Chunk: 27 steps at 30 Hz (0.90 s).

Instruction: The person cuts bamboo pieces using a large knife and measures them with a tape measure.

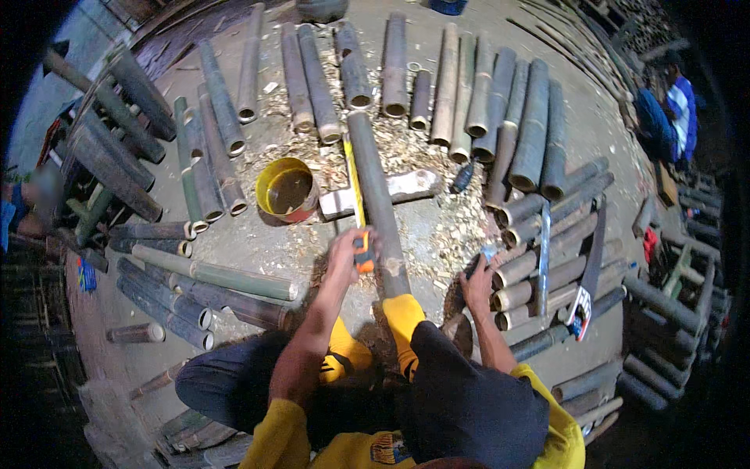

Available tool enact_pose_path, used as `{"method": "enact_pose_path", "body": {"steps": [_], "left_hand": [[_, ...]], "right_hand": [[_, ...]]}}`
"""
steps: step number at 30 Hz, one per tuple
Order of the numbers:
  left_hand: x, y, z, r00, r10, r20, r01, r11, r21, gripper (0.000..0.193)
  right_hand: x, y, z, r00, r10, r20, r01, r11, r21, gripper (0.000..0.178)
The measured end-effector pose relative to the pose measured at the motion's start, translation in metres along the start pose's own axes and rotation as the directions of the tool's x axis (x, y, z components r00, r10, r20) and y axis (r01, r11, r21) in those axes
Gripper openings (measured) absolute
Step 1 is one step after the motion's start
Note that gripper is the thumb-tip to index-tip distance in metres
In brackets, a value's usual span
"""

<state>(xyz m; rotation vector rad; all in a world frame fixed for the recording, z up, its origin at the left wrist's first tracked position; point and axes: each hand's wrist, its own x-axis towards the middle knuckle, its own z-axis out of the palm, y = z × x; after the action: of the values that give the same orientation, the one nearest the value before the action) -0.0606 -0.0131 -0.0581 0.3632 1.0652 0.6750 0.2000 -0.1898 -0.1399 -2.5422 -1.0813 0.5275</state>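
Observation:
My left hand (344,254) is closed round an orange and black tape measure (364,252). Its yellow blade runs out away from me, along the left side of a long bamboo pole (373,184). The pole lies across a pale wooden block (410,186), and my yellow-socked foot (404,314) rests against its near end. To the right, my right hand (476,288) is low over the wood chips, beside a stack of bamboo tubes (512,297). Its fingers are closed on something small and dark that I cannot make out.
A yellow bucket (287,187) of dark liquid stands left of the block. Cut bamboo tubes (394,66) fan around me. A handsaw (591,273) and a flat metal strip (544,258) lie on the right-hand stack. A dark bottle-like object (462,177) lies among chips. Another person (678,117) sits far right.

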Motion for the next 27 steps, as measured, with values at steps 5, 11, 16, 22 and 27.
{"method": "enact_pose_path", "body": {"steps": [5,11,16,22,27], "left_hand": [[0.085,0.044,0.032,0.998,0.031,-0.060,-0.034,0.998,-0.051,0.022],[0.130,0.057,0.041,0.999,-0.029,-0.023,0.028,0.998,-0.063,0.022],[0.073,0.019,0.038,0.994,-0.095,-0.056,0.092,0.994,-0.055,0.023],[-0.039,-0.102,0.022,0.943,-0.307,-0.127,0.319,0.944,0.085,0.028],[-0.024,-0.115,0.005,0.933,-0.355,-0.058,0.354,0.935,-0.025,0.028]], "right_hand": [[-0.007,-0.014,-0.023,0.975,0.219,0.034,-0.219,0.921,0.322,0.089],[-0.062,-0.016,-0.052,0.979,0.184,0.083,-0.200,0.938,0.284,0.064],[-0.091,-0.019,-0.060,0.974,0.162,0.158,-0.215,0.880,0.424,0.043],[-0.073,-0.033,-0.067,0.969,-0.080,0.234,-0.020,0.919,0.395,0.030],[-0.050,-0.054,-0.067,0.909,-0.103,0.404,-0.002,0.968,0.250,0.027]]}}
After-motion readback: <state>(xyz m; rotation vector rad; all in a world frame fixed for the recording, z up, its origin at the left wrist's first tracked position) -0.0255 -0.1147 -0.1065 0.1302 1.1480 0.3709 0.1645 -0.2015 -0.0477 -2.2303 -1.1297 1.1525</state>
